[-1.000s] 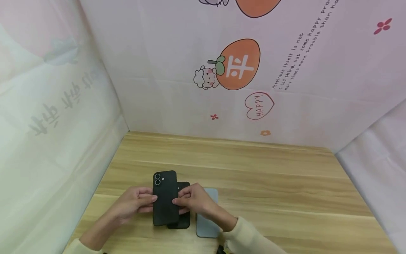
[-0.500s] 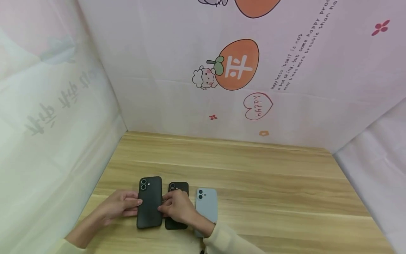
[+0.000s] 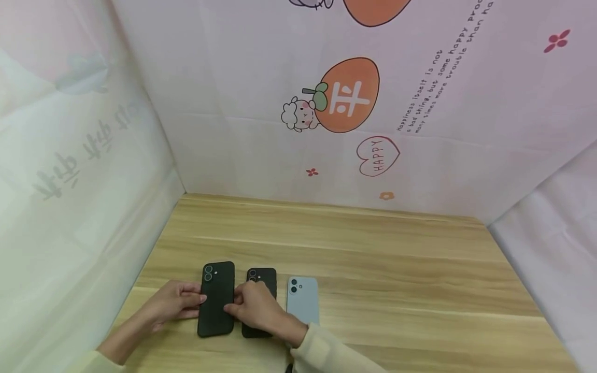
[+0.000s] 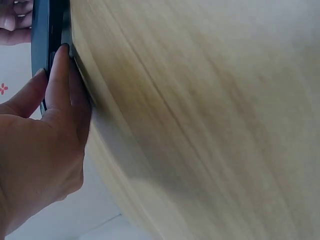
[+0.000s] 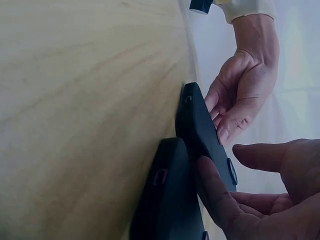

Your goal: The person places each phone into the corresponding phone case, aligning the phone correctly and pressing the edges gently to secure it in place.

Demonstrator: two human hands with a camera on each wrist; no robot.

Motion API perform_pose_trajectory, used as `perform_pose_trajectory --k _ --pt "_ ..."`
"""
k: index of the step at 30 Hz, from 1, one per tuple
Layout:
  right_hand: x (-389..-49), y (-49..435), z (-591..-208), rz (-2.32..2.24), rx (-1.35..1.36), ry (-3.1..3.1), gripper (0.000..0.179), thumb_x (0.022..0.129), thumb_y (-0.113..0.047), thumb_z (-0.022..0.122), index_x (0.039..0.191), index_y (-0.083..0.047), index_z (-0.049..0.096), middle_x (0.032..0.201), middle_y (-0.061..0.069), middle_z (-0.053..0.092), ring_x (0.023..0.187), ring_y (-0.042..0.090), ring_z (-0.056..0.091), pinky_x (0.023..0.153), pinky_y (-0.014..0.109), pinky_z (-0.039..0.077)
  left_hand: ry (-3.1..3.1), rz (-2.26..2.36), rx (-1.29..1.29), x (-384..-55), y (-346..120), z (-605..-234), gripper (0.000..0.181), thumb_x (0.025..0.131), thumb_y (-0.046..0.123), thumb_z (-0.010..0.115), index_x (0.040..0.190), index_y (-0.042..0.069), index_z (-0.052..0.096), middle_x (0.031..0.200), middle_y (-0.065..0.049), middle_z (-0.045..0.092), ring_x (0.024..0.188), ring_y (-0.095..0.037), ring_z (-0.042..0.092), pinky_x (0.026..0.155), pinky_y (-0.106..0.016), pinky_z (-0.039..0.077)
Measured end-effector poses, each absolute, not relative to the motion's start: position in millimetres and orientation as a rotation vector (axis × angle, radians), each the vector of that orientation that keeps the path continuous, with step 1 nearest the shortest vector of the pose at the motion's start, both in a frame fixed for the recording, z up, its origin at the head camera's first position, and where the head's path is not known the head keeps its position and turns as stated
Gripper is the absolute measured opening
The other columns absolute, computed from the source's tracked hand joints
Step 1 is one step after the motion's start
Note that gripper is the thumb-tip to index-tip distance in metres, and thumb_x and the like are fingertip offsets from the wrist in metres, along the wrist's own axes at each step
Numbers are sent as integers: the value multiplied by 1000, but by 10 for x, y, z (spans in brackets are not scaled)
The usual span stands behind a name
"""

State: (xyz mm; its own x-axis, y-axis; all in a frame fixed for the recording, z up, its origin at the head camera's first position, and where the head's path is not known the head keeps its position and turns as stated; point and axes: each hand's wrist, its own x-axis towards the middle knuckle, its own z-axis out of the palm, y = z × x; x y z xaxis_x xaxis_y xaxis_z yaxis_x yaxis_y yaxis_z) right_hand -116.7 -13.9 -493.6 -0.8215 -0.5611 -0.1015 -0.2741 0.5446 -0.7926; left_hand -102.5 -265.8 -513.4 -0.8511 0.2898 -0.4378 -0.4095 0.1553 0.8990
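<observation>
A black smartphone (image 3: 216, 290) lies back up at the left, its two camera lenses at the far end. My left hand (image 3: 174, 304) pinches its left long edge; the left wrist view shows thumb and index finger (image 4: 59, 80) on that side. At the opposite edge is my right hand (image 3: 256, 308). In the right wrist view its fingers (image 5: 215, 192) reach to the phone's side, while the thumb (image 5: 260, 154) stands a little off the back. A second black phone (image 3: 269, 275) lies to the right, partly covered by my right hand.
A light blue phone (image 3: 303, 300) lies right of the two black ones, its near end behind the right sleeve (image 3: 326, 349). Under everything is a wood-grain table (image 3: 396, 269). Printed cloth walls (image 3: 252, 150) close in the back and both sides.
Both hands have carried the black phone leftward from above the second black phone and down beside it. The second phone and the blue phone's camera end have come into sight.
</observation>
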Motion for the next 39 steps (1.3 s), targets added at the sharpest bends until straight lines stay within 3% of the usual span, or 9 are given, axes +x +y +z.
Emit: perform_pose_trajectory --k 8,16,21,32,35,39 --pt "-1183 -172 -4865 -1073 -705 2482 23 96 -19 81 80 -4 76 51 -12 56 40 -3 45 38 15 36 2141 1675 -246 -1019 -2538 -5058 44 97 -5 71 131 -25 53 106 -20 71 92 -23 75 80 -36 66" --pt "-1179 -214 -4880 -1015 -702 2486 28 96 -22 80 75 -6 74 44 -13 45 36 -1 37 36 16 25 2488 1395 -253 -991 -2433 -5053 28 88 -4 81 112 -13 69 84 -6 74 74 -18 72 65 -29 64" --pt "-1189 -230 -4876 -1008 -704 2486 26 96 -23 80 76 -7 75 43 -13 44 35 -1 36 36 16 24 2584 1300 -233 -995 -2402 -5017 29 87 -4 82 111 -14 69 81 -4 73 72 -17 71 62 -27 63" --pt "-1204 -200 -4864 -1045 -730 2427 21 98 -21 78 94 0 78 46 -10 50 37 -1 37 38 14 24 2639 1250 -205 -988 -2403 -5007 28 86 -4 82 110 -13 70 80 -4 71 71 -16 70 61 -27 62" --pt "-1195 -121 -4837 -1056 -752 2396 29 99 -22 77 112 4 77 58 -6 66 43 -5 46 42 12 34 2682 1195 -175 -981 -2400 -5003 30 90 2 81 112 -14 70 84 -6 74 74 -17 71 63 -29 62" --pt "-1204 81 -4768 -1001 -809 2441 40 100 -24 76 129 3 72 86 -2 79 61 -7 61 56 12 50 2806 1083 -94 -965 -2383 -4974 36 96 12 78 121 -12 68 94 -10 77 81 -21 74 70 -35 62"
